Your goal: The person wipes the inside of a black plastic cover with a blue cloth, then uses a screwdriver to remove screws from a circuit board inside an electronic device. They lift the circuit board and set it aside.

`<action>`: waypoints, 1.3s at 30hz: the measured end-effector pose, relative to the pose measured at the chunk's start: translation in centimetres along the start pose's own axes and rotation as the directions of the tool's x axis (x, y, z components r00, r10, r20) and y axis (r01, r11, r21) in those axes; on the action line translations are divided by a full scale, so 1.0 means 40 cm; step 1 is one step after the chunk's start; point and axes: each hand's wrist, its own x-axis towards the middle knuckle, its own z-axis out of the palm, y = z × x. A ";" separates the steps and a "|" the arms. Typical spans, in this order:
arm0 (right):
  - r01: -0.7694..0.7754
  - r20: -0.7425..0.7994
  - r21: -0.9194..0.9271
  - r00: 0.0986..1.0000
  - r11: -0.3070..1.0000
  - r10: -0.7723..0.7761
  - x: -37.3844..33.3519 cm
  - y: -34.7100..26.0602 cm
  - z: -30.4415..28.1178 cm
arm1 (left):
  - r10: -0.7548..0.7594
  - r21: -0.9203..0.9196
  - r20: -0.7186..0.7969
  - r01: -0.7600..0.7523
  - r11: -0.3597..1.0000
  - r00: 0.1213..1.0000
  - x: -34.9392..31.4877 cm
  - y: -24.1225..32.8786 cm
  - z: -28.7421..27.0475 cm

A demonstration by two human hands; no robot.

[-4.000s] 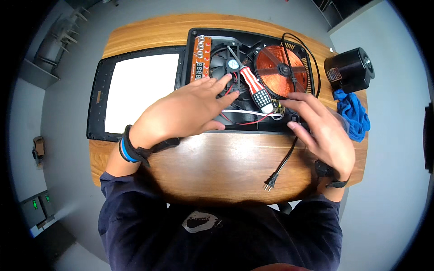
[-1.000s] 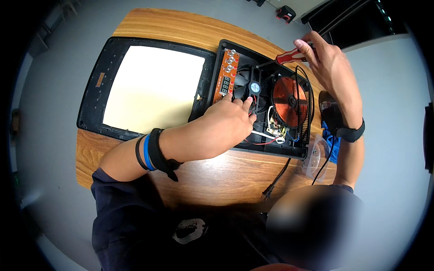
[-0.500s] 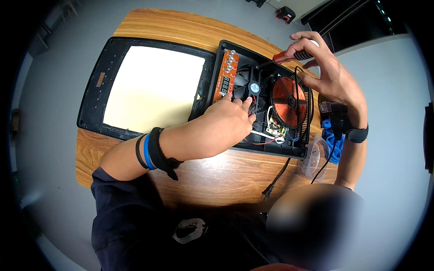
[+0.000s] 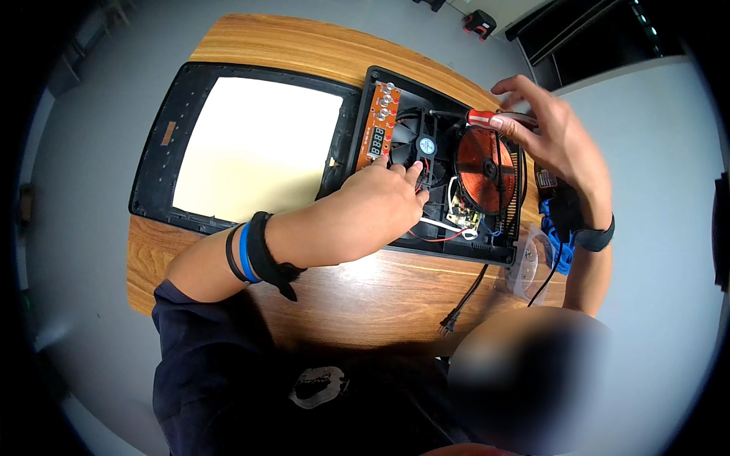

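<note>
My right hand (image 4: pixel 566 140) grips a screwdriver (image 4: pixel 480 118) with a red and dark handle. Its shaft lies low and nearly level, with the tip at the upper corner of the black cooling fan (image 4: pixel 428 146). This fan sits inside the opened base of an induction cooker (image 4: pixel 370 82). Across the near side of the fan, my left hand (image 4: pixel 376 201) rests with fingers apart, touching the fan and the edge of the orange display board (image 4: pixel 382 114). Right of the fan is the round copper coil (image 4: pixel 477 171), with a small circuit board and wires below it.
The cooker's top panel (image 4: pixel 258 144) lies upside down at left on the wooden table (image 4: pixel 327 300). A power plug (image 4: pixel 449 323) hangs near the front edge. At right are a clear plastic tray (image 4: pixel 530 262) with small parts, a blue cloth (image 4: pixel 563 258) and a black cable.
My right hand has tilted lower and the screwdriver handle has shifted slightly right and down, lying flatter. The left hand stays in place.
</note>
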 end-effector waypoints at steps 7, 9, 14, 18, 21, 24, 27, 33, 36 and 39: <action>0.223 -0.093 -0.354 0.958 0.908 -0.272 -0.053 -0.018 0.046 | 0.033 -0.015 -0.025 -0.034 0.999 0.999 -0.005 -0.016 0.000; 0.185 -0.081 -0.369 0.970 0.911 -0.229 -0.071 -0.012 0.059 | 0.057 -0.009 0.010 -0.057 0.998 0.998 -0.005 -0.029 -0.009; 0.093 -0.006 -0.285 0.995 0.954 -0.099 -0.107 0.012 0.099 | 0.057 -0.295 0.060 -0.037 0.955 0.997 -0.002 -0.080 -0.059; 0.104 -0.045 -0.242 0.992 0.965 -0.118 -0.133 0.028 0.120 | -0.016 -0.320 0.057 0.033 0.947 0.998 0.010 -0.115 -0.106; 0.118 -0.075 -0.225 0.988 0.967 -0.138 -0.142 0.040 0.133 | -0.113 -0.276 0.078 0.130 0.952 0.991 0.039 -0.136 -0.133; 0.117 -0.119 -0.222 0.982 0.968 -0.146 -0.150 0.053 0.141 | -0.189 -0.296 0.049 0.195 0.935 0.981 0.097 -0.164 -0.142; 0.112 -0.154 -0.207 0.977 0.972 -0.145 -0.163 0.066 0.142 | -0.223 -0.286 -0.029 0.206 0.936 0.974 0.157 -0.190 -0.126; 0.084 -0.144 -0.189 0.983 0.978 -0.112 -0.210 0.063 0.130 | -0.234 -0.144 -0.134 0.214 0.966 0.963 0.260 -0.254 -0.058; 0.067 -0.140 -0.179 0.986 0.982 -0.092 -0.257 0.045 0.124 | -0.206 -0.125 -0.079 0.195 0.973 0.975 0.306 -0.284 -0.030; 0.088 -0.113 -0.136 0.988 0.987 -0.104 -0.310 0.024 0.119 | -0.224 -0.128 -0.100 0.211 0.969 0.969 0.337 -0.296 -0.013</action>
